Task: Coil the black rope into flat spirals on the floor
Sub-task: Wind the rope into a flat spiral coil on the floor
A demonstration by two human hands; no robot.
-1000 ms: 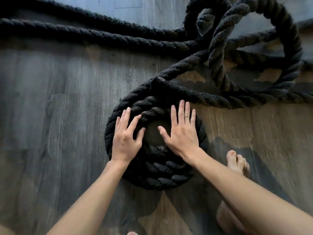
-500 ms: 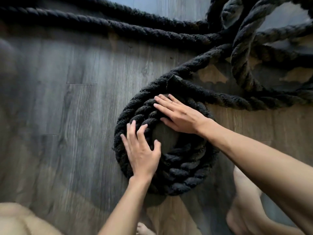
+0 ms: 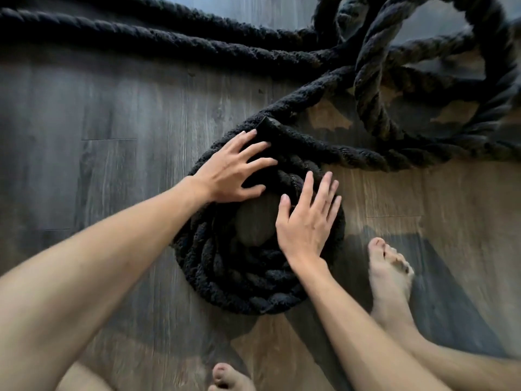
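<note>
A thick black rope coil (image 3: 239, 289) lies flat on the wood floor, a few turns wide, with bare floor (image 3: 253, 221) showing in its middle. My left hand (image 3: 234, 167) rests flat on the coil's upper left, fingers spread, fingertips close to the rope's taped end (image 3: 267, 125). My right hand (image 3: 307, 218) lies flat on the coil's right side with fingers apart. Neither hand grips the rope. From the coil the loose rope (image 3: 361, 156) runs off to the right.
More loose rope (image 3: 169, 43) stretches across the top, and a raised loop (image 3: 366, 88) sits at the upper right. My bare right foot (image 3: 389, 275) stands just right of the coil; toes of the other foot (image 3: 225, 376) show at the bottom edge.
Both hands slid clockwise over the coil: the left from its lower left to its upper left, the right from the top to the right side. The view shifted a little.
</note>
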